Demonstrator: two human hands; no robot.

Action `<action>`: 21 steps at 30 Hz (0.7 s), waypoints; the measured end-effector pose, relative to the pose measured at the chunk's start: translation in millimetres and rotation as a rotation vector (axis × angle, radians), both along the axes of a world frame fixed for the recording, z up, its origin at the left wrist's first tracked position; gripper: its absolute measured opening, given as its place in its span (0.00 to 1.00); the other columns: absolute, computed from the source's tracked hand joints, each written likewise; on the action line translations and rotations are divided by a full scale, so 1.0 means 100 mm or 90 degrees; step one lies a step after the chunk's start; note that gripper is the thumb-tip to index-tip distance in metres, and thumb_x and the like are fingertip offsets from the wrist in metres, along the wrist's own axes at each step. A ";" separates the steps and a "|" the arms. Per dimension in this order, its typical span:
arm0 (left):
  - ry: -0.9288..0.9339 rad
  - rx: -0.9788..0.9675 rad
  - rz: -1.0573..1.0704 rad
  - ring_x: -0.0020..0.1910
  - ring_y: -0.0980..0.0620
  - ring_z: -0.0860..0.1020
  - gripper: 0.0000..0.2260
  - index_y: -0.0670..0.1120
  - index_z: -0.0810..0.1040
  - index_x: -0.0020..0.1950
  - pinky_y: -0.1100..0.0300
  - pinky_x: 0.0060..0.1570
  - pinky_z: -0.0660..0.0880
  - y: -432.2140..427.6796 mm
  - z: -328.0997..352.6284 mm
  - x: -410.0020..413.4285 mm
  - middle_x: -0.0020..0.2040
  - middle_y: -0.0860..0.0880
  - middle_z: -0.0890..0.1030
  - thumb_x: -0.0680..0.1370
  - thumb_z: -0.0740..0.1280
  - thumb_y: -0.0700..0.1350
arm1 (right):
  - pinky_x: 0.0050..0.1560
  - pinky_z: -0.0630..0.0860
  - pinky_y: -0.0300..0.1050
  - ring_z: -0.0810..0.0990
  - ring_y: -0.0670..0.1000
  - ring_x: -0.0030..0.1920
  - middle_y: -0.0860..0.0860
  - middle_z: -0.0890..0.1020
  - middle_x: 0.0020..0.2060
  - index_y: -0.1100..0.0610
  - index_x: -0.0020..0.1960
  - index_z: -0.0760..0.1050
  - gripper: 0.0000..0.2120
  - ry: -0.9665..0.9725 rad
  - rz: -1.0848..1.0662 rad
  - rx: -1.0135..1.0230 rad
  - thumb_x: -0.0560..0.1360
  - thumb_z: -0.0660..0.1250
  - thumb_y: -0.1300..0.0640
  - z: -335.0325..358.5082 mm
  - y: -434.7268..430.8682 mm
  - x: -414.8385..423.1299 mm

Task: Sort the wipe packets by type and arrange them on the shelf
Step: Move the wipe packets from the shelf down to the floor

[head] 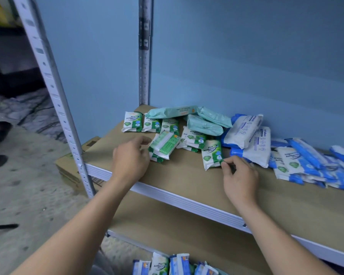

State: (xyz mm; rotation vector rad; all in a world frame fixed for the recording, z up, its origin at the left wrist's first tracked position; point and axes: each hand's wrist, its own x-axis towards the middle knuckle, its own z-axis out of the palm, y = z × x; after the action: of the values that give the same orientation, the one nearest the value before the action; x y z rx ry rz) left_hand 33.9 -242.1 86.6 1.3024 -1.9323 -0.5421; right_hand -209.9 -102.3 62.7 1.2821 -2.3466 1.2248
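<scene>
My right hand (239,181) pinches the lower right corner of a small green-and-white pine wipe packet (212,154) between thumb and forefinger, the other fingers loosely curled behind. The packet lies face up on the brown board shelf (187,177), just ahead of my fingertips.

My left hand (130,159) sits at the near left of the pile with its fingers curled against the edge of a tilted green-and-white packet lying back side up (163,144), thumb raised above it; I cannot tell whether the fingers actually grip it or only touch (a second green packet peeks out underneath).

Behind, a row of matching green packets (131,121) lies near the shelf's back left corner, with more of them (193,138) heaped between my hands. Three soft mint-green packs (205,125) lie against the blue wall (246,56). To their right lie two larger white-and-blue packs (242,130), then a loose heap of small blue-and-white packets (306,161) spreading towards the right edge. More packets (167,264) show below the lower shelf, and a flat cardboard box (68,165) lies on the floor at left.
</scene>
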 end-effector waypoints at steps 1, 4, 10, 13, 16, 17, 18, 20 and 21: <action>0.006 -0.009 0.002 0.56 0.46 0.80 0.14 0.51 0.81 0.60 0.49 0.58 0.74 0.03 0.03 -0.05 0.53 0.52 0.84 0.77 0.63 0.43 | 0.42 0.64 0.45 0.76 0.54 0.44 0.45 0.79 0.37 0.53 0.41 0.77 0.07 -0.006 -0.009 -0.003 0.75 0.71 0.62 0.00 0.06 0.00; 0.004 -0.040 -0.007 0.56 0.44 0.80 0.14 0.50 0.80 0.63 0.47 0.57 0.74 0.10 0.08 -0.18 0.52 0.48 0.85 0.80 0.65 0.52 | 0.44 0.63 0.43 0.77 0.55 0.45 0.44 0.79 0.37 0.53 0.43 0.79 0.06 -0.026 -0.038 -0.026 0.76 0.69 0.63 0.01 0.21 0.03; -0.075 -0.056 -0.044 0.55 0.41 0.80 0.21 0.50 0.77 0.68 0.48 0.58 0.73 0.14 0.08 -0.34 0.58 0.48 0.83 0.79 0.65 0.59 | 0.67 0.67 0.51 0.72 0.53 0.64 0.47 0.79 0.65 0.50 0.68 0.76 0.18 -0.051 -0.032 0.067 0.79 0.64 0.51 0.08 0.24 0.11; -0.109 -0.042 -0.058 0.58 0.41 0.79 0.23 0.49 0.73 0.71 0.49 0.60 0.71 0.11 0.07 -0.40 0.61 0.47 0.82 0.79 0.65 0.57 | 0.71 0.63 0.56 0.65 0.53 0.70 0.43 0.66 0.76 0.39 0.74 0.68 0.25 0.032 0.036 0.232 0.78 0.60 0.37 0.08 0.21 0.13; -0.150 -0.039 -0.067 0.60 0.41 0.78 0.23 0.49 0.70 0.74 0.49 0.62 0.68 0.05 0.07 -0.48 0.67 0.47 0.79 0.79 0.63 0.53 | 0.70 0.63 0.56 0.65 0.52 0.71 0.42 0.64 0.77 0.36 0.70 0.72 0.21 0.069 0.037 0.281 0.78 0.61 0.36 0.05 0.16 0.12; -0.165 -0.048 -0.071 0.62 0.41 0.77 0.24 0.49 0.70 0.75 0.49 0.63 0.67 0.03 0.07 -0.50 0.70 0.48 0.76 0.79 0.62 0.53 | 0.69 0.64 0.57 0.66 0.52 0.70 0.42 0.66 0.76 0.38 0.68 0.74 0.19 0.056 0.030 0.267 0.78 0.62 0.40 0.05 0.15 0.12; -0.176 -0.058 -0.075 0.63 0.41 0.77 0.24 0.49 0.70 0.75 0.49 0.64 0.67 0.02 0.07 -0.53 0.73 0.49 0.74 0.79 0.61 0.53 | 0.68 0.66 0.57 0.68 0.52 0.68 0.43 0.70 0.73 0.41 0.65 0.76 0.18 0.044 0.027 0.245 0.77 0.63 0.46 0.05 0.15 0.12; -0.193 -0.072 -0.077 0.65 0.42 0.75 0.24 0.48 0.71 0.74 0.48 0.64 0.67 0.00 0.03 -0.57 0.74 0.49 0.71 0.79 0.60 0.54 | 0.60 0.70 0.58 0.72 0.55 0.61 0.46 0.79 0.64 0.47 0.57 0.76 0.14 0.046 0.019 0.196 0.72 0.63 0.54 0.06 0.16 0.12; -0.206 -0.078 -0.074 0.65 0.41 0.75 0.24 0.48 0.71 0.73 0.47 0.63 0.67 -0.02 0.00 -0.60 0.74 0.49 0.71 0.79 0.59 0.55 | 0.57 0.71 0.57 0.73 0.56 0.58 0.48 0.81 0.59 0.50 0.54 0.75 0.12 0.049 0.012 0.179 0.71 0.63 0.56 0.06 0.16 0.13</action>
State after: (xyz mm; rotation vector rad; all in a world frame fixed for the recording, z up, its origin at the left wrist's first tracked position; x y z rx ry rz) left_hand -25.8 -244.0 86.7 1.2651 -2.2789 -0.2753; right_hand -197.1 -86.0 69.0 1.4085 -2.5219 0.8532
